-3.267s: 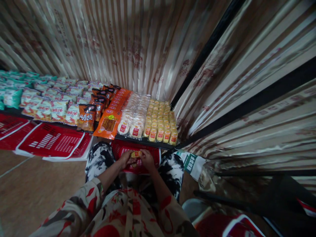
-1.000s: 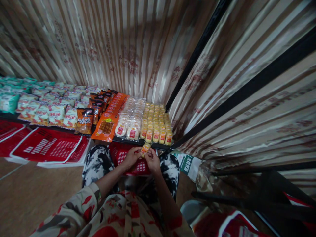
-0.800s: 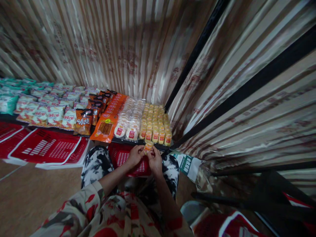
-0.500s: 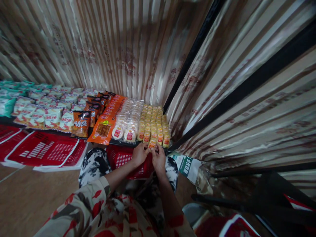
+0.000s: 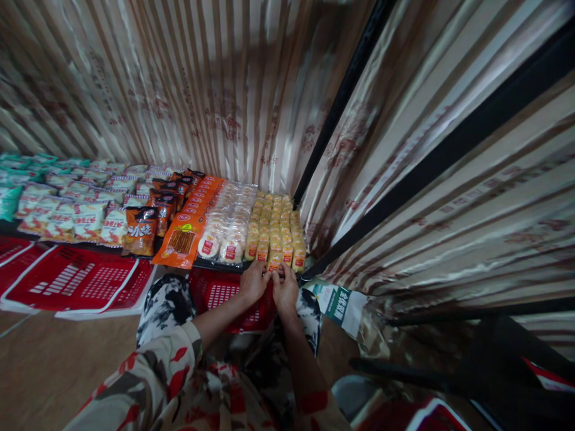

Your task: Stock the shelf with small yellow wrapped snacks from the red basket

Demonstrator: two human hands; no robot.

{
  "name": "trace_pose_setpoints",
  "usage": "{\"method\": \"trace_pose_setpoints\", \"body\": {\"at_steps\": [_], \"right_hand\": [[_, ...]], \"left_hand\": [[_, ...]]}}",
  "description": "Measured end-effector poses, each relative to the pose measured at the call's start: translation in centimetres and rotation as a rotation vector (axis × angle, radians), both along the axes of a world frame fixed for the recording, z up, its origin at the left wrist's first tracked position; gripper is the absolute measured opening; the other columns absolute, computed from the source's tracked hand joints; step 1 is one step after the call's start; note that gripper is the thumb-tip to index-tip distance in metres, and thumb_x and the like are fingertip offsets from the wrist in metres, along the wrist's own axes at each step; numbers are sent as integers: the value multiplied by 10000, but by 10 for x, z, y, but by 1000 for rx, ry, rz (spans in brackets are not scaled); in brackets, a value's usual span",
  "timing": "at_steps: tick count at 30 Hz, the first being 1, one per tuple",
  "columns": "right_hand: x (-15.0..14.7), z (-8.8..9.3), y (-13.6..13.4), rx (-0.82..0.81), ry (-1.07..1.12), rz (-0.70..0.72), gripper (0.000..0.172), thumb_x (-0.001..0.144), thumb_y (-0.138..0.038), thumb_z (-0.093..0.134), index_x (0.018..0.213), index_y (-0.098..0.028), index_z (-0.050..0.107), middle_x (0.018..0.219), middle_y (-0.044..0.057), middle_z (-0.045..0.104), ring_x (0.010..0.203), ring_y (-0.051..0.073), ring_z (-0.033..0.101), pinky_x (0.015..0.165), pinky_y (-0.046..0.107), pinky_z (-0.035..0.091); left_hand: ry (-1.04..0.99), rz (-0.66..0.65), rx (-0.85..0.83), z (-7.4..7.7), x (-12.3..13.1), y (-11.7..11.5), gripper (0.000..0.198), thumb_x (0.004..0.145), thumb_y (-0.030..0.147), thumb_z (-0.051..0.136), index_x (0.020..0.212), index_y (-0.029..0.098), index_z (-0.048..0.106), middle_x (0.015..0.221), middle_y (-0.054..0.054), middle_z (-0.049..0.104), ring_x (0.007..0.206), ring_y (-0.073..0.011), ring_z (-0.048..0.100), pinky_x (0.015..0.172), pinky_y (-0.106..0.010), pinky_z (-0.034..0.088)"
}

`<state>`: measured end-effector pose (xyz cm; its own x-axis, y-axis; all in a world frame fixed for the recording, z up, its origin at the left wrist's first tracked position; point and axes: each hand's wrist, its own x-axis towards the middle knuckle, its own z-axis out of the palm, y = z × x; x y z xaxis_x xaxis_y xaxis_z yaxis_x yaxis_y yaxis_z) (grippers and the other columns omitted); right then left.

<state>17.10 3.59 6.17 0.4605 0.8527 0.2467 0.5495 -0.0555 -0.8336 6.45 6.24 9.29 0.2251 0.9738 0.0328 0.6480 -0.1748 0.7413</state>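
Note:
My left hand (image 5: pixel 253 282) and my right hand (image 5: pixel 286 287) are side by side at the front edge of a low black shelf (image 5: pixel 211 265). Together they pinch one small yellow snack packet (image 5: pixel 274 261) and hold it against the front row of the same yellow packets (image 5: pixel 276 230). Both hands have their fingers closed on it. Left of those rows lie round white packets (image 5: pixel 227 224) and long orange packets (image 5: pixel 186 224). A red basket (image 5: pixel 215 293) sits between my knees, under my hands.
More snack bags (image 5: pixel 67 206) fill the shelf to the left. Red baskets (image 5: pixel 76 281) lie on the floor below it. Striped curtain walls and black poles (image 5: pixel 341 102) close the corner. A green-and-white bag (image 5: pixel 339 302) lies at the right.
Both hands rose from over the red basket to the shelf edge, carrying the yellow packet up to the front row. The view shifted slightly.

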Motion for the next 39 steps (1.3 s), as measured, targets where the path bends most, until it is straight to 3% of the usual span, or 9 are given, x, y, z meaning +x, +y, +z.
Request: {"method": "trace_pose_setpoints", "body": {"at_steps": [10, 17, 27, 34, 39], "right_hand": [[-2, -1, 3, -9, -38, -25, 432, 855, -382, 422, 1161, -123, 584, 1035, 144, 609, 875, 228, 609, 770, 362, 513], [-2, -2, 4, -12, -48, -29, 428, 849, -367, 417, 1154, -127, 597, 1005, 131, 614, 852, 222, 609, 765, 364, 511], [-2, -3, 7, 11, -44, -45, 398, 849, -362, 417, 1134, -152, 601, 1051, 127, 600, 898, 220, 594, 798, 372, 502], [-1, -4, 8, 6, -53, -57, 384, 849, -367, 423, 1112, -159, 609, 976, 107, 596, 858, 220, 580, 787, 374, 494], [-1, -4, 10, 2, -55, -64, 376, 854, -374, 421, 1108, -163, 603, 948, 91, 589, 809, 203, 570, 761, 355, 494]], "left_hand": [[34, -21, 4, 0, 0, 4, 196, 859, 230, 531, 1038, 172, 588, 989, -51, 634, 879, -151, 603, 765, -240, 442], [36, -23, 4, 1, 1, 4, 327, 868, 230, 514, 1190, 178, 503, 994, -47, 634, 909, -150, 611, 791, -241, 453], [82, -51, 15, 0, 1, 7, 292, 877, 227, 487, 1167, 195, 502, 1020, -43, 634, 927, -155, 615, 800, -241, 455], [118, -59, 52, -4, 2, 7, 304, 883, 235, 486, 1184, 193, 480, 1022, -51, 634, 933, -157, 617, 814, -247, 462], [149, -73, 116, -4, 1, 8, 300, 905, 256, 451, 1196, 181, 456, 1121, -79, 595, 1016, -175, 581, 871, -287, 460]]}}
